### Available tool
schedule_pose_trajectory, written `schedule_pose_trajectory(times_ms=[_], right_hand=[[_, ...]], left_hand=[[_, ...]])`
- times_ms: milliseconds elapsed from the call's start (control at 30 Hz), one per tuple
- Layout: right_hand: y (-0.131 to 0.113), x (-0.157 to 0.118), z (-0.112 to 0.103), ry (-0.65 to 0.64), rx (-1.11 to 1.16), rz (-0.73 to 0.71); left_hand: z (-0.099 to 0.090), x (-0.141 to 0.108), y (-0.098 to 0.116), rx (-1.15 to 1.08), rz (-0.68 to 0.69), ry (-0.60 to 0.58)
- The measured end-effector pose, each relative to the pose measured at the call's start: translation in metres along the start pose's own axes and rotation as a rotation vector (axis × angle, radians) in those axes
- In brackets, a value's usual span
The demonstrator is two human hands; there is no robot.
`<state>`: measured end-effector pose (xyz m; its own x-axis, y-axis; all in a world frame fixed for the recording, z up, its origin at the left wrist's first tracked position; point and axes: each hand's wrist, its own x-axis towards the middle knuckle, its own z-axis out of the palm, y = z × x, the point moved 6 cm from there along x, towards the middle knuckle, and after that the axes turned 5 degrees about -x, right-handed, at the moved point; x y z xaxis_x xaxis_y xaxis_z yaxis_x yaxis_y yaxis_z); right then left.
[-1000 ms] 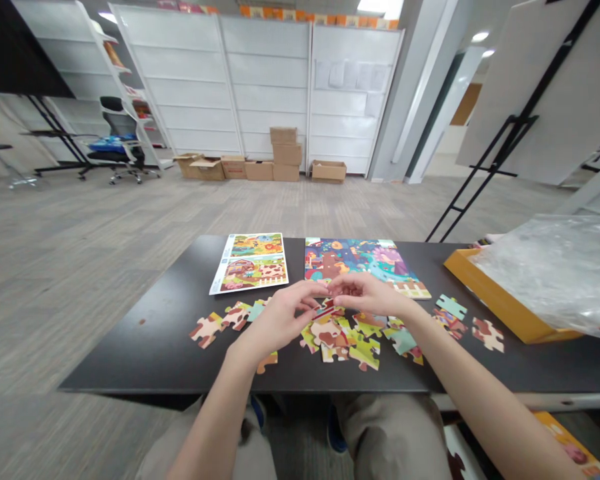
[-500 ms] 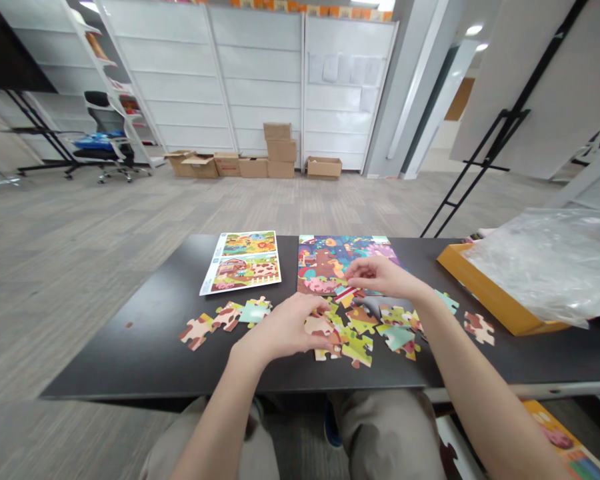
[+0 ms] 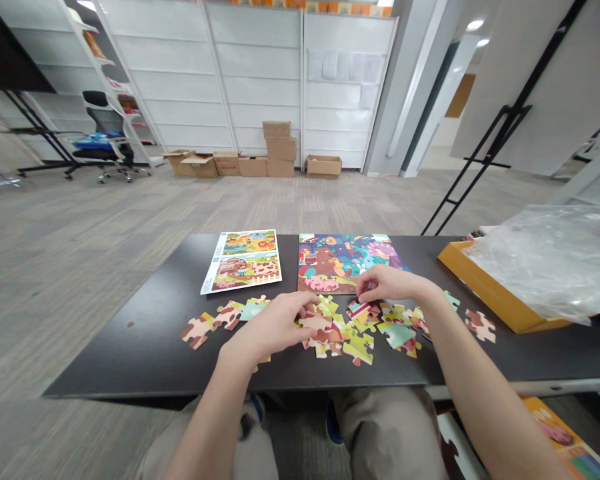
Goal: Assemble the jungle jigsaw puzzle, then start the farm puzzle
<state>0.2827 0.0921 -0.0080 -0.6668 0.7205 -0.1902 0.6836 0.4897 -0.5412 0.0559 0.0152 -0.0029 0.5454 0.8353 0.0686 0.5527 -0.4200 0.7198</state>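
Observation:
My left hand (image 3: pixel 275 323) hovers over the left side of a pile of jigsaw pieces, thumb and fingers apart, with a brown-and-cream puzzle piece (image 3: pixel 316 321) just beside its fingertips. My right hand (image 3: pixel 387 283) has its fingertips pinched together at the edge of a puzzle piece with red and white stripes (image 3: pixel 359 309), low over the other pieces. A green puzzle piece (image 3: pixel 359 347) lies at the near side of the pile. Further right are a pale teal puzzle piece (image 3: pixel 396 335) and a brown-spotted puzzle piece (image 3: pixel 480 325). Spotted cow-pattern pieces (image 3: pixel 198 330) lie to the left.
On the black table (image 3: pixel 145 347) lie a picture sheet (image 3: pixel 245 262) and a colourful picture board (image 3: pixel 330 260) at the back. A yellow box (image 3: pixel 495 287) holding clear plastic wrap (image 3: pixel 545 260) stands at the right. My knees are under the near edge.
My right hand has moved slightly right and nearer, bringing the striped piece down toward the pile. My left hand has shifted a little left, uncovering more of the pieces.

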Motion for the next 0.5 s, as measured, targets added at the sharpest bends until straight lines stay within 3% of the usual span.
schedule_pose_trajectory(times_ms=[200, 400, 500], right_hand=[[0.003, -0.002, 0.0, -0.021, -0.043, 0.04], [0.005, -0.003, -0.002, -0.003, -0.07, 0.047], [-0.008, -0.001, 0.001, 0.031, -0.081, 0.026]], left_hand=[[-0.015, -0.005, 0.001, -0.205, -0.002, 0.036], [-0.051, -0.016, -0.024, -0.167, -0.119, 0.308], [-0.055, -0.018, -0.04, -0.104, -0.181, 0.393]])
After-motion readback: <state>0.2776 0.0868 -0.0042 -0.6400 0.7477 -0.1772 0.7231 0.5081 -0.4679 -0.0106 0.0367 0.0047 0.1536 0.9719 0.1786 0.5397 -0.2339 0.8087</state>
